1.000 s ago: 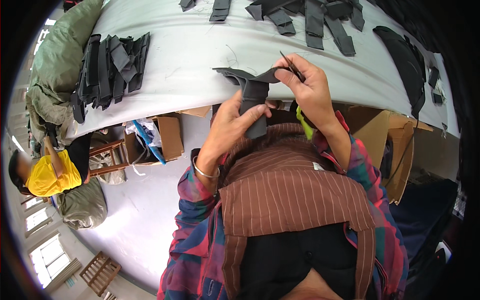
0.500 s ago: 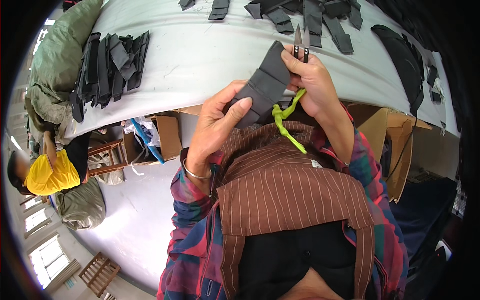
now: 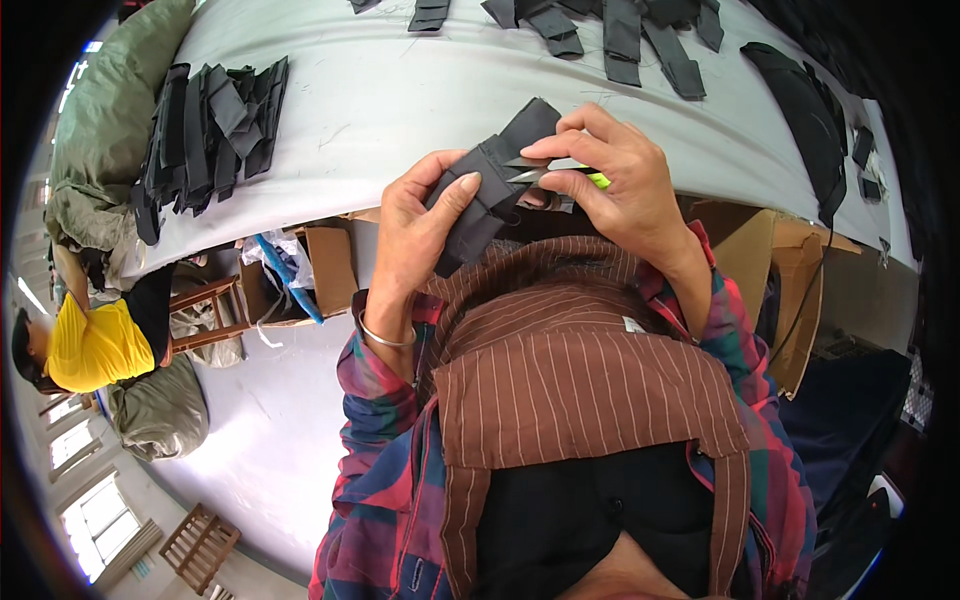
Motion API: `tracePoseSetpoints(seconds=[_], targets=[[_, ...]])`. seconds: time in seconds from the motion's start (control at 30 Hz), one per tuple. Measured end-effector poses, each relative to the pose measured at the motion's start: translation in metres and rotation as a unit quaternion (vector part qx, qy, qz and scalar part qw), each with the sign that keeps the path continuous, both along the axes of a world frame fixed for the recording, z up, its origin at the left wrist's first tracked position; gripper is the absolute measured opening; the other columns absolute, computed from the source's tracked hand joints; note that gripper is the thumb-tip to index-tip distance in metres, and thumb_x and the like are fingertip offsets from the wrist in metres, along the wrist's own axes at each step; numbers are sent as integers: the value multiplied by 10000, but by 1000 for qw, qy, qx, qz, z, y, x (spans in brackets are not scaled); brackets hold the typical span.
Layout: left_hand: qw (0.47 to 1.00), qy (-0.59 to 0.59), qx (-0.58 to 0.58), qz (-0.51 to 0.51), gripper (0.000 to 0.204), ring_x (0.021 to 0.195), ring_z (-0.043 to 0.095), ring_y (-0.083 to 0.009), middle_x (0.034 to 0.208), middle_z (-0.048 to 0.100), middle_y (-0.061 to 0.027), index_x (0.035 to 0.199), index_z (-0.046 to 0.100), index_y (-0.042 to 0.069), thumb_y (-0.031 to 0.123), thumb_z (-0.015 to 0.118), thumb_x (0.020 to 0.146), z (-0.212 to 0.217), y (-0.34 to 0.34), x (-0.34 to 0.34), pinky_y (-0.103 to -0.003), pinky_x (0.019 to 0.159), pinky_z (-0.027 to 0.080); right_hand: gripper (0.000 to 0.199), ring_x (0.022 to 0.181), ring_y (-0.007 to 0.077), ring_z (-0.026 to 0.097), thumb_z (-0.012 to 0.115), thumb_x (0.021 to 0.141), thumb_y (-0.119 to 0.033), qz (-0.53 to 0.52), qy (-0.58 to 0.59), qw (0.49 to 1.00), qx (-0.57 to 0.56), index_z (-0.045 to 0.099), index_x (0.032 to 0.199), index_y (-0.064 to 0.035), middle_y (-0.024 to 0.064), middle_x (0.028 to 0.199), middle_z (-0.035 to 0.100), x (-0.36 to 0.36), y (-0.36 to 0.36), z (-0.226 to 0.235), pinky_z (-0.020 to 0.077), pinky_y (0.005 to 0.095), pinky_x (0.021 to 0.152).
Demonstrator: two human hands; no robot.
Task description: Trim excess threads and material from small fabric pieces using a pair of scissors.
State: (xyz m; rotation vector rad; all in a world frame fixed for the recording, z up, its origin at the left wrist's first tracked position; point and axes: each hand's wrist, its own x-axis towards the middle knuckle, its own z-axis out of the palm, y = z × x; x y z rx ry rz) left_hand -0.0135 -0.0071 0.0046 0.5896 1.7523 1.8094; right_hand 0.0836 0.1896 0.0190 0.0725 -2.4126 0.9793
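A folded dark grey fabric piece (image 3: 480, 205) is gripped by my left hand (image 3: 417, 218), its thumb lying flat on top and the fingers behind. My right hand (image 3: 622, 180) is closed around small thread snips (image 3: 530, 172), whose two pointed blades are parted and aimed left. The blade tips reach over the fabric's right edge, beside a raised fold. A bit of the bright yellow-green tie (image 3: 599, 181) on the snips shows between my right fingers; the rest is hidden.
A white-covered table (image 3: 350, 120) spans the far side. On it lie a pile of dark strips (image 3: 215, 135) at left, several scattered strips (image 3: 620, 40) at the back, and black fabric (image 3: 800, 130) at right. Cardboard boxes (image 3: 330, 270) stand below. A person in yellow (image 3: 105, 345) works at far left.
My right hand has turned the snips from pointing up to pointing left, bringing the blades onto the fabric. The fabric has shifted slightly down and left with my left hand.
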Motion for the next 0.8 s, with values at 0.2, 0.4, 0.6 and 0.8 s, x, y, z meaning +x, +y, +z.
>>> tracePoseSetpoints(seconds=[0.2,0.4,0.6,0.8], targets=[[998,-44,-19,-34,236,777,570,-53,903,653,-15,1082,629,-23,131,638,903,3,-3,1,-201,689,483,207,678,181,545,767,703,-183,23,12,999,42,703,900,-175,-23,827,550,2,4,2,382,309,649],[996,-75,-18,-50,239,805,571,-59,920,650,-20,1083,630,-26,128,639,900,5,-5,1,-202,716,479,221,716,201,530,738,688,-91,91,-31,995,0,716,907,-111,26,828,543,4,8,4,409,313,655],[992,-106,-3,-62,249,811,580,-64,933,655,-33,1093,627,-23,130,647,898,2,-6,-1,-203,726,486,162,701,205,564,746,718,-150,106,-29,994,8,698,873,-145,-5,829,586,5,7,5,399,321,655],[991,-112,-4,-69,253,817,584,-65,944,657,-40,1098,622,-28,127,645,900,3,-5,-2,-203,730,489,203,718,195,539,737,694,-93,95,-30,995,-18,715,896,-98,19,816,548,6,5,4,417,311,652]])
